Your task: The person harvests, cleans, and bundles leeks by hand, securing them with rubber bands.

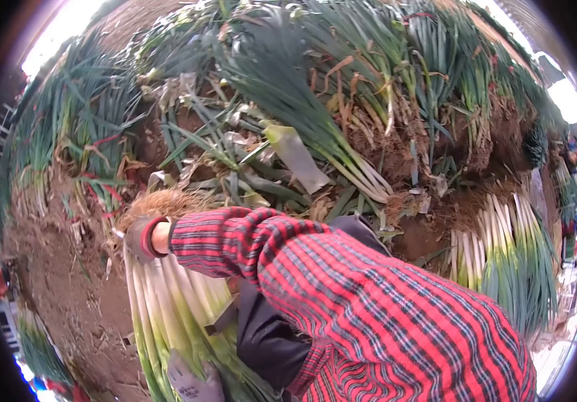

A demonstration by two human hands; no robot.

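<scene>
Right hand point(139, 236) grips leek bundle point(168, 301) near roots; left hand point(191, 383) clasps its stalks; bare soil point(60, 281) alongside

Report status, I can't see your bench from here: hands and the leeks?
Right hand, gloved, on the root end of the leek bundle. Left hand, gloved, low on the same bundle. Plaid sleeve hides its right side.

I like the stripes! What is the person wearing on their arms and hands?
A red sleeve with dark blue and white plaid stripes. The right hand wears a grey glove with a dark red cuff; the left hand wears a grey knit glove.
</scene>
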